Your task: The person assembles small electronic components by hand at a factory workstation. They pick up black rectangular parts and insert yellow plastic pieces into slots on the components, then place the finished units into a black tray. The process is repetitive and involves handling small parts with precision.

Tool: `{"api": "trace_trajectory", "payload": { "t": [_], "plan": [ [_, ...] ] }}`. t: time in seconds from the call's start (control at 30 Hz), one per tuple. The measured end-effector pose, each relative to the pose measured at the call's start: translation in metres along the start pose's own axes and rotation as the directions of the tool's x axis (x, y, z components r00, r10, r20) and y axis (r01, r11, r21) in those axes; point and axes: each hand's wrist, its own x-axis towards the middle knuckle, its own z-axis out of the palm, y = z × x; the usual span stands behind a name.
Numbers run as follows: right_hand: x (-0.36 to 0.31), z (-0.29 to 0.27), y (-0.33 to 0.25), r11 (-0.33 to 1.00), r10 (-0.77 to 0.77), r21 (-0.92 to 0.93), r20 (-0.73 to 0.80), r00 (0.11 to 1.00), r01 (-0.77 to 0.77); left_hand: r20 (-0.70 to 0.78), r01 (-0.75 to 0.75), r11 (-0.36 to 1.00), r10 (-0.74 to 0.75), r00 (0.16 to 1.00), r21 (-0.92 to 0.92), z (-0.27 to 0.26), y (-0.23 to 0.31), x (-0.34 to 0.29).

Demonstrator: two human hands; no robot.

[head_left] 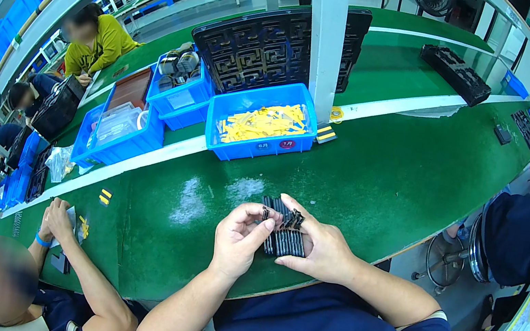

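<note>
Above the near edge of the green bench, my right hand point(327, 253) is wrapped round a stack of slim black pieces point(284, 243), set side by side like ribs. At the stack's left side my left hand point(236, 240) is closed, thumb against forefinger, on a small dark piece point(267, 214) whose exact kind I cannot make out. More small black bits point(293, 220) stick up on top of the stack, between my two hands. My palms and fingers hide part of it.
Beyond my hands stands a blue bin point(254, 154) of yellow strips, with other blue bins point(116, 150) to its left. A white post point(325, 50) rises behind, beside black molded trays point(255, 50). At left a co-worker's hands point(58, 219) work; another person point(529, 207) is at right.
</note>
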Motion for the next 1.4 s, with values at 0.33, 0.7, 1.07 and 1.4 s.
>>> {"api": "trace_trajectory", "payload": {
  "t": [0.33, 0.7, 1.07, 1.4],
  "plan": [
    [-0.002, -0.005, 0.006, 0.996, -0.061, 0.065, 0.035, 0.998, 0.059, 0.039, 0.016, 0.993, -0.020, 0.999, 0.115, 0.000, 0.006, 0.000],
    [-0.008, 0.003, 0.016, 0.993, 0.016, 0.119, 0.001, 1.000, -0.016, 0.024, 0.060, 0.997, -0.062, 0.998, 0.052, -0.001, 0.005, 0.001],
    [-0.004, 0.006, 0.013, 0.991, -0.093, 0.086, -0.061, 0.994, 0.098, 0.098, 0.080, 0.997, -0.080, 0.992, 0.000, -0.010, 0.008, 0.001],
    [-0.001, -0.002, 0.007, 0.995, 0.042, 0.090, 0.046, 0.998, -0.046, 0.103, 0.159, 0.986, -0.155, 0.983, -0.039, -0.011, 0.011, 0.002]
  ]
}}
